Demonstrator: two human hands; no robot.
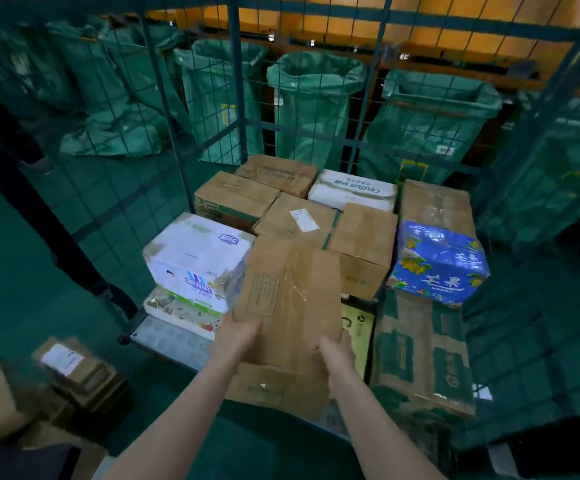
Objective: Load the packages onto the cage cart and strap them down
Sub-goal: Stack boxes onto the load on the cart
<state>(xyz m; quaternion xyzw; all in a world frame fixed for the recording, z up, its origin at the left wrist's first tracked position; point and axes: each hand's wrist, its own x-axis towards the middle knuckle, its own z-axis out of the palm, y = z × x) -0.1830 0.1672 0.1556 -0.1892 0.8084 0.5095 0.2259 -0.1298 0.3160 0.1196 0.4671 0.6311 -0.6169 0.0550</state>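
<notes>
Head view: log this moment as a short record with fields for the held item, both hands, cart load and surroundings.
held item: brown carton, taped top, at the cart's open front
left hand: grips the carton's near left corner
right hand: grips its near right edge
cart load: many boxes inside the cage cart, among them a white box and a blue mango box
straps: none visible
surroundings: green sacks behind the mesh; small parcels on the floor, left

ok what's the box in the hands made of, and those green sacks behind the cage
The box looks like plain brown cardboard, matt, with glossy clear tape down its top. The green sacks look like woven plastic, slightly shiny and crinkled, though the weave is too blurred to confirm.
</notes>
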